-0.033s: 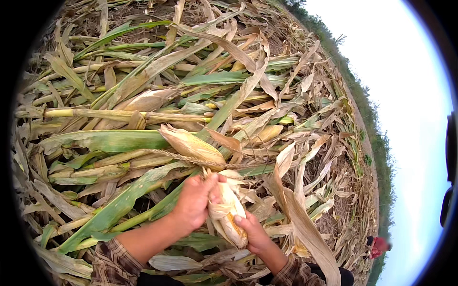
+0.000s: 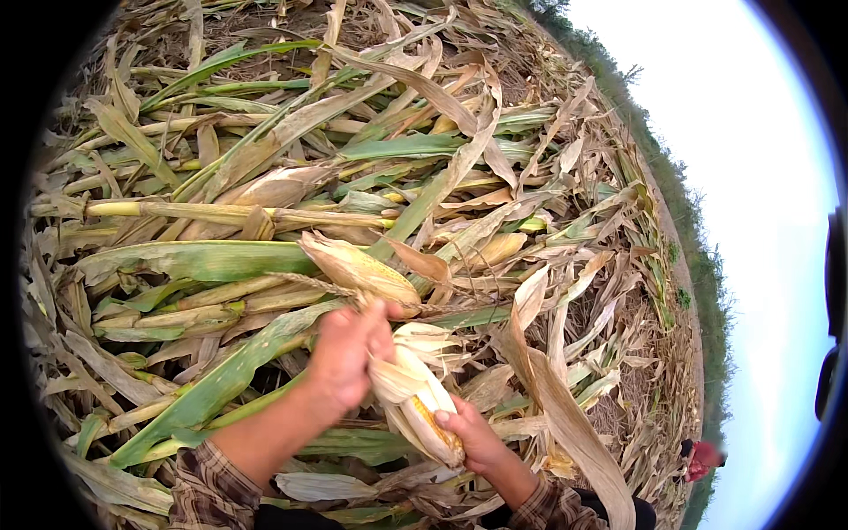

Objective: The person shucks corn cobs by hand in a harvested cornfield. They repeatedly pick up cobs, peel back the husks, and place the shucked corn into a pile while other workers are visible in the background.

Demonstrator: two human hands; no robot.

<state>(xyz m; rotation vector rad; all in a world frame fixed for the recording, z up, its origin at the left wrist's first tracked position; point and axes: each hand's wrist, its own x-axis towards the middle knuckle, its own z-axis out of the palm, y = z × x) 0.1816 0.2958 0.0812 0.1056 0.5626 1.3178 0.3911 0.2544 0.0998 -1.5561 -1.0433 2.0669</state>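
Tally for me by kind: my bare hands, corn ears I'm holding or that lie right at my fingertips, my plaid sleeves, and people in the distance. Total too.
Bare hands: 2 (left hand, right hand)
Corn ears: 2 (held ear, lying ear)
Plaid sleeves: 2 (left sleeve, right sleeve)
Distant people: 1 (person in red)
Total: 7

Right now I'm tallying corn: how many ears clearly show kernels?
2: the held ear, in the right hand; another ear, just beyond the left hand. Leaves may hide more.
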